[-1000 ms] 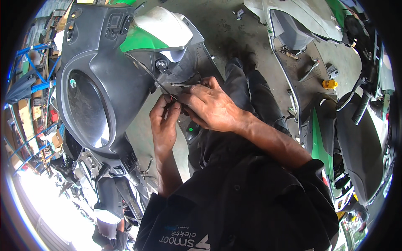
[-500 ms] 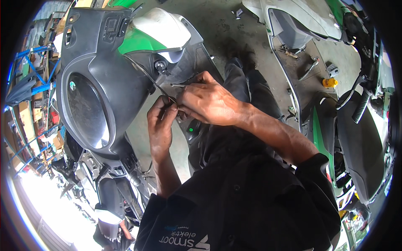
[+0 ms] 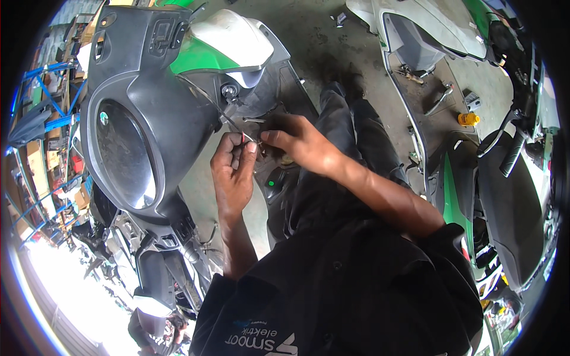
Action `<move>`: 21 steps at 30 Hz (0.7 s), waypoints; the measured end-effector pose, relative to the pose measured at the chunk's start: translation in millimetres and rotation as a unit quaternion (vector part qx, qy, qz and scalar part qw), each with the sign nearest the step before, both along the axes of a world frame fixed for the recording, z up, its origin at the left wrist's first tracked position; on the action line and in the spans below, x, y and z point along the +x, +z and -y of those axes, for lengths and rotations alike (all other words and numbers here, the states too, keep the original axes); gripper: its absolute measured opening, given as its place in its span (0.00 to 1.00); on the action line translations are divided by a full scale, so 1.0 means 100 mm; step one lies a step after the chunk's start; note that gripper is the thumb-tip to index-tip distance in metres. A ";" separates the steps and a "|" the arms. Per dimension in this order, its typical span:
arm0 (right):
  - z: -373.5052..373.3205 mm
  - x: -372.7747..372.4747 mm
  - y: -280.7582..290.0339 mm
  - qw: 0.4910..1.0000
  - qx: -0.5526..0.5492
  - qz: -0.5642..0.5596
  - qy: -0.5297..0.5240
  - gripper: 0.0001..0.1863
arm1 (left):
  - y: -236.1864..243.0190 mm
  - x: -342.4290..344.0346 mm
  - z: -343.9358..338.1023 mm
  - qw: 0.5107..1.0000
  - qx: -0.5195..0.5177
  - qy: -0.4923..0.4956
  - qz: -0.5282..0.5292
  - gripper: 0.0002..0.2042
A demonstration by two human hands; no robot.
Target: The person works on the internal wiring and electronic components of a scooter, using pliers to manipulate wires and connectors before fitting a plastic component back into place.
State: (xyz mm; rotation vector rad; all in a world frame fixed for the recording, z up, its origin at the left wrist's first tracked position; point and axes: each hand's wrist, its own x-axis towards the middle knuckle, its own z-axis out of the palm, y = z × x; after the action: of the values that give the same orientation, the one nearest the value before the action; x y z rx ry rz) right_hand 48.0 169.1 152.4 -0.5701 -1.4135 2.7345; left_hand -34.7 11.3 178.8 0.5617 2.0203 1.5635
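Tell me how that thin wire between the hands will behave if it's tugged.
The thin wire probably flexes rather than resists: it curves loosely from the scooter's front panel. It looks light and small, so it may slip from a pinch; left hand and right hand both hold its end.

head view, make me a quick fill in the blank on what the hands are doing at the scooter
1. Both hands meet just below the scooter's ignition ____.
2. The left hand pinches a small part with a ____ tip.
3. The scooter's front panel is white and ____.
4. A small ____ bottle stands on the floor at the right.

Missing words: keyhole; red; green; yellow
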 end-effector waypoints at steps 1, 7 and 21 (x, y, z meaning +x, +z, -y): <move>0.01 0.02 0.00 0.985 0.161 -0.044 -0.033 0.10 | -0.03 0.01 0.02 1.000 0.014 0.007 0.020 0.02; -0.12 0.05 0.06 0.775 0.592 -0.221 -0.007 0.10 | 0.03 0.05 0.00 0.989 0.073 0.048 0.115 0.04; 0.05 -0.03 -0.03 0.977 -0.159 0.133 0.041 0.12 | 0.09 0.16 -0.15 0.998 -0.043 0.024 -0.034 0.01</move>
State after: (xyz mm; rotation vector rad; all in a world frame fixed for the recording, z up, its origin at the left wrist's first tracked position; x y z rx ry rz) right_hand 44.7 164.3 149.7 -0.9412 -1.0577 3.0707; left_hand -18.7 26.4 188.1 0.5441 2.1564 1.4941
